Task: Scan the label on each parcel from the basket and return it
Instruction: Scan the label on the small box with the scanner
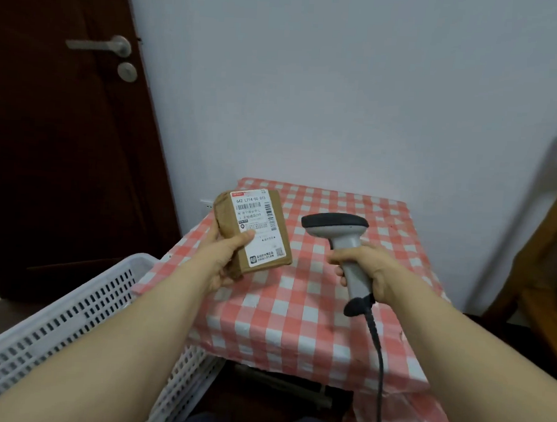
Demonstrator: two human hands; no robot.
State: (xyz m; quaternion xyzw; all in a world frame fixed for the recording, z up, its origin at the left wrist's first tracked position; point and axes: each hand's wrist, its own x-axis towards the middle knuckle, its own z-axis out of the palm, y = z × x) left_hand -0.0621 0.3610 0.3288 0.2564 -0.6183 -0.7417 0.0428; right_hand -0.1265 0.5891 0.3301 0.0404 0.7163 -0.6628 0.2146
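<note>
Above table (301, 308), checked cloth, basket (71, 322) low at left, just beside table edge; contents hidden behind forearm. Parcel (253, 229) up in air over table's left side, label (258, 227) facing up toward camera, long barcode near top of label, second barcode down right edge. Scanner (343, 240) just right of parcel, apart from it, head tipped leftward and away, cord trailing down off handle. Step in hand, by judgement: scanning. To do well: swing scanner head round until window faces label squarely, aim across long barcode, hold parcel flat and steady, keep thumb clear of bars, press trigger only once lined up. Thumb currently lies on label's lower left part, below barcode, so no block there; worth keeping so. Left hand (226, 256) closed round parcel's near left side, thumb on top face, fingers (213, 236) wrapped along side and under. Right hand (364, 267) closed round scanner handle, forefinger curled at front near trigger; pressed or not, cannot tell. After scan, parcel owed back to basket.
</note>
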